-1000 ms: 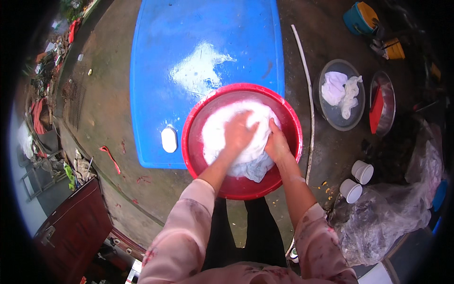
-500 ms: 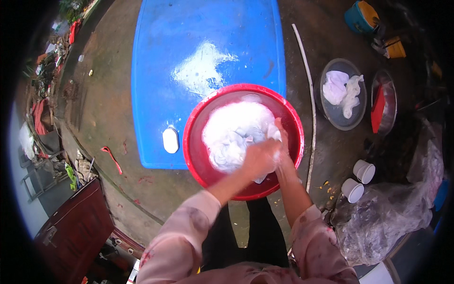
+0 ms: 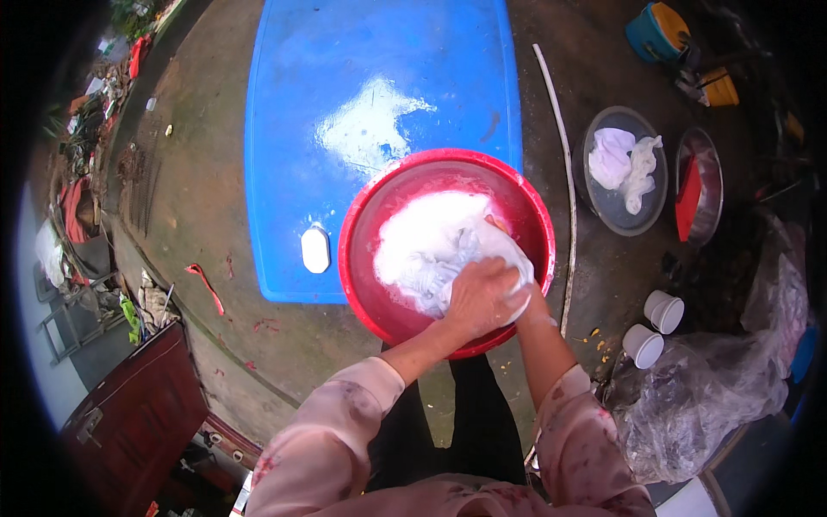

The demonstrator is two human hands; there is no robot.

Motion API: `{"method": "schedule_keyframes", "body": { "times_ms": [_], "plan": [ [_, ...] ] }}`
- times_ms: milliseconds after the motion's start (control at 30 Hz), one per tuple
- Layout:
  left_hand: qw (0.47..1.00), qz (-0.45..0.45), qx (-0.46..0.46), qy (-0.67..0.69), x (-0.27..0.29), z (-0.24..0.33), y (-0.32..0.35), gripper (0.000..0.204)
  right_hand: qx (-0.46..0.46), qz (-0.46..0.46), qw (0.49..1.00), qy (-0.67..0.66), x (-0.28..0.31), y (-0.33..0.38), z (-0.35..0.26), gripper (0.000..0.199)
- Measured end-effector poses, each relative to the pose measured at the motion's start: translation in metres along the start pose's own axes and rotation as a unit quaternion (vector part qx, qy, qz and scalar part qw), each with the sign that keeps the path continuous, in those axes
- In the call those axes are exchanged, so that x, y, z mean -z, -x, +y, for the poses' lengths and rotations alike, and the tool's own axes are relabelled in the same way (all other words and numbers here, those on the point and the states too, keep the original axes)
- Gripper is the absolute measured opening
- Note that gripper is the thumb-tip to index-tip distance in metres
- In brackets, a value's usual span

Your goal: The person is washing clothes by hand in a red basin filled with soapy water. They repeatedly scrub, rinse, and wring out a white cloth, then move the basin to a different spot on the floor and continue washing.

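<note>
A red basin (image 3: 346, 250) holds a foamy white cloth (image 3: 448, 263) and sits over the near right corner of a blue tabletop. My left hand (image 3: 484, 297) is closed on the cloth at the basin's near right side. Beneath and beside it, my right hand (image 3: 535, 308) grips the same cloth, which is drawn over it and hides most of its fingers. A bit of fingertip shows at the cloth's far edge. Left of the basin, a white bar-shaped thing (image 3: 315, 250), like soap or a soap box, lies on the blue surface.
The blue tabletop (image 3: 301, 103) is wet. On its right lie a long white pipe (image 3: 558, 138), a grey basin (image 3: 624, 222) with pale cloths, and a metal basin (image 3: 711, 189) with something red. Two white tubs (image 3: 643, 346) stand near a clear plastic sheet (image 3: 680, 414).
My left hand has shifted slightly right and nearer to me. The cloth is now stretched over my right hand, covering more of it. The basin appears a little farther right in view.
</note>
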State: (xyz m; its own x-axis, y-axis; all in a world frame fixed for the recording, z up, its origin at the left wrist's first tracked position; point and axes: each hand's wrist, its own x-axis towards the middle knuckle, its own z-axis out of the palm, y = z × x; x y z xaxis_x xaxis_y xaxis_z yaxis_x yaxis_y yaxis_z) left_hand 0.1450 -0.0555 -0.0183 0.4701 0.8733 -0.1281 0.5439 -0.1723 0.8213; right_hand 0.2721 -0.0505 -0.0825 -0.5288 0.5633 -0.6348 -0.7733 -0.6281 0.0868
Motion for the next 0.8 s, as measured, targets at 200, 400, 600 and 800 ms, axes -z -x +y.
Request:
{"method": "schedule_keyframes", "body": {
  "times_ms": [200, 400, 600, 800],
  "plan": [
    [0.980, 0.126, 0.131, -0.079, 0.056, -0.098, -0.009, 0.009, 0.142, 0.170, 0.933, 0.283, -0.064, -0.001, 0.037, 0.037],
    [0.990, 0.035, 0.091, -0.104, 0.091, -0.075, 0.039, 0.023, 0.300, 0.280, 0.795, 0.447, 0.000, 0.053, 0.015, 0.031],
    [0.902, 0.091, 0.396, 0.142, 0.052, -0.109, 0.036, 0.081, 0.157, 0.278, 0.922, 0.218, -0.030, 0.021, 0.054, 0.054],
    [0.985, 0.061, 0.124, 0.101, 0.022, 0.016, 0.025, 0.040, 0.036, -0.047, 0.996, 0.071, 0.014, 0.006, 0.029, 0.053]
  ]
}}
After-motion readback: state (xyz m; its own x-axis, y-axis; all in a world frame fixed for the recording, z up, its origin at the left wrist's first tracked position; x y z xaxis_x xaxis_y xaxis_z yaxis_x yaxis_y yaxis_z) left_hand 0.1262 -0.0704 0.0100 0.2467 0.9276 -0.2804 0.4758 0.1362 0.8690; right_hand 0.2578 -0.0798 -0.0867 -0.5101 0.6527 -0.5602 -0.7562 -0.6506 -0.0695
